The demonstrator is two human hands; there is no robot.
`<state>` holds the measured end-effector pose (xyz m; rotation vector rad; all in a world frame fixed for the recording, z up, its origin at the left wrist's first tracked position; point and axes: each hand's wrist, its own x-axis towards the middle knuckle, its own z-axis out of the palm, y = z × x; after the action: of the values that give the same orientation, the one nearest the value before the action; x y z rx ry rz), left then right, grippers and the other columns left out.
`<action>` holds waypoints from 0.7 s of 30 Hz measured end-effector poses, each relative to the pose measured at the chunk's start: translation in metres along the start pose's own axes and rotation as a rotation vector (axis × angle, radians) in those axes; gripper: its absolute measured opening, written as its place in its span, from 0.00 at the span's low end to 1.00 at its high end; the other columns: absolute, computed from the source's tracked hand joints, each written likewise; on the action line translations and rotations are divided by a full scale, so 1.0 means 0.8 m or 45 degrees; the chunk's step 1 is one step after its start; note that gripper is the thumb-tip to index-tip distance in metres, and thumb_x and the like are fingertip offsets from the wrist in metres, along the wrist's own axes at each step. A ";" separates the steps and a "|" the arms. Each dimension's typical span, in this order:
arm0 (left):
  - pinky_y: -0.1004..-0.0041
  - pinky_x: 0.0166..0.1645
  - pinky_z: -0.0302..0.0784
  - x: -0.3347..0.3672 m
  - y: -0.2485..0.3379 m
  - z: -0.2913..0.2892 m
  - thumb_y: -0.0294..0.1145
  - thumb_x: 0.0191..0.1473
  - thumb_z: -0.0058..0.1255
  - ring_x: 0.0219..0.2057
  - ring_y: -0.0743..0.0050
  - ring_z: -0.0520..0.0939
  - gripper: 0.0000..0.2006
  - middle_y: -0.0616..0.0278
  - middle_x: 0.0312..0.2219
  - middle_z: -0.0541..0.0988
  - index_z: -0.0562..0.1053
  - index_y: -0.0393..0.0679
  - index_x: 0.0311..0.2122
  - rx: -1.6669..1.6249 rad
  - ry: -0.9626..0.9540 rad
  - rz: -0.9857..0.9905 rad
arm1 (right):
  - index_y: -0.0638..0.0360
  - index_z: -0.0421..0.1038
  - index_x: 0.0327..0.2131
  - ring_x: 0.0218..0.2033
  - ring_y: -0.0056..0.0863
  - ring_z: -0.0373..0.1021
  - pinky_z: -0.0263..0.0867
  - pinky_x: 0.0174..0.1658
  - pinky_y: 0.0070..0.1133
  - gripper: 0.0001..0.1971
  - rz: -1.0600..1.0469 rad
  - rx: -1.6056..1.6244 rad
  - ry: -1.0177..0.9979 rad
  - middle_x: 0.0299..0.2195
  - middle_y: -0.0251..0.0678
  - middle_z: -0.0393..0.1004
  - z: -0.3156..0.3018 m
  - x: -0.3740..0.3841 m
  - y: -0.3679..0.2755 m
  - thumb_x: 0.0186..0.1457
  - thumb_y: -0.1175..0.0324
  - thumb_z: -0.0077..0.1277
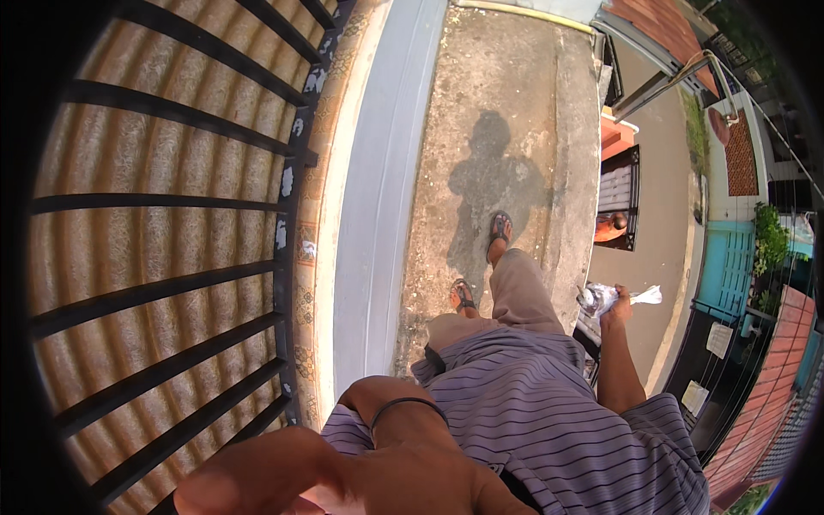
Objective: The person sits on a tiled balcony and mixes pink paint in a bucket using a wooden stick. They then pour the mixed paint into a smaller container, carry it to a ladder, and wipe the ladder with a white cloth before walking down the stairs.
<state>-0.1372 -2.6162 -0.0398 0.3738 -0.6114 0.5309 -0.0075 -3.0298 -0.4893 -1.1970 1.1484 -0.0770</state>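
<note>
My right hand [616, 312] is out to the right, its fingers wrapped round a crumpled, whitish, see-through plastic bag [598, 299]. One end of the bag sticks out past each side of the fist; its contents cannot be made out. My left hand [386, 472] is raised very close at the bottom of the view, bent at the wrist below a dark band [408, 403]. Its fingers run partly out of the picture, and no held thing shows in it.
Underfoot is a narrow concrete path [506, 77]. Along the left run a grey ledge [378, 197], a tiled strip [306, 292] and dark metal bars [172, 202] before corrugated sheeting. Houses and a paved street [657, 197] lie to the right.
</note>
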 end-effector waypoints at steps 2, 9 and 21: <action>0.24 0.65 0.59 0.040 -0.028 -0.035 0.47 0.68 0.48 0.47 0.57 0.85 0.28 0.70 0.66 0.66 0.58 0.63 0.71 -0.079 -0.060 -0.107 | 0.71 0.73 0.35 0.32 0.38 0.77 0.78 0.35 0.35 0.12 0.011 0.071 0.106 0.33 0.41 0.75 0.017 0.023 0.004 0.47 0.76 0.60; 0.22 0.69 0.54 0.205 -0.132 -0.187 0.48 0.66 0.53 0.48 0.59 0.86 0.34 0.89 0.71 0.58 0.54 0.70 0.73 0.222 -0.222 -0.116 | 0.66 0.72 0.31 0.26 0.34 0.74 0.75 0.33 0.32 0.09 0.092 0.128 0.183 0.28 0.37 0.75 0.182 0.108 -0.027 0.47 0.77 0.63; 0.50 0.62 0.76 0.518 -0.270 -0.329 0.31 0.61 0.61 0.53 0.58 0.82 0.38 0.63 0.71 0.57 0.54 0.53 0.71 0.623 0.260 -0.188 | 0.72 0.72 0.36 0.30 0.37 0.76 0.77 0.34 0.37 0.09 -0.003 0.309 -0.112 0.31 0.40 0.74 0.588 0.205 -0.249 0.53 0.78 0.58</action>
<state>0.3895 -2.5162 -0.0180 0.8095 -0.2470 0.5663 0.5109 -2.8916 -0.4873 -0.9772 1.0289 -0.1595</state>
